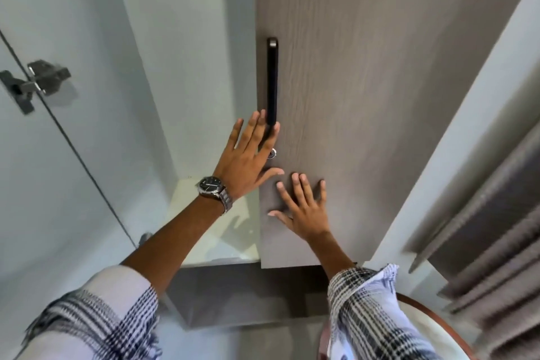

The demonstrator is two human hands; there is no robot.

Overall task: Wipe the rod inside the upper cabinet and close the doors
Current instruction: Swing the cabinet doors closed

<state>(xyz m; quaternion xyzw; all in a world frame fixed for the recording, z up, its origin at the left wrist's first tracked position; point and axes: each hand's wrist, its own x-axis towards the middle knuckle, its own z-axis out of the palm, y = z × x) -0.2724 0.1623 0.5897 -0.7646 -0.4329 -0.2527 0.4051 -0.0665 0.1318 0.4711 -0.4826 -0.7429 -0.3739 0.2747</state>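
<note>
I look up at the upper cabinet. Its right door [365,96], grey-brown wood grain with a black bar handle [272,79] and a small lock [273,152], stands across the right half of the opening. My right hand [304,210] lies flat on the door's lower part, fingers spread. My left hand [248,161], a watch on its wrist, is open with fingertips at the handle's lower end and the door's edge. The left door [43,169], white inside, hangs open with a metal hinge [32,82]. The white cabinet interior [181,67] shows; no rod or cloth is visible.
A grey pleated curtain [491,242] hangs at the right beside a white wall strip [455,126]. A round brown-rimmed white object [432,330] sits at the lower right. A lower cabinet front [233,295] lies below the open one.
</note>
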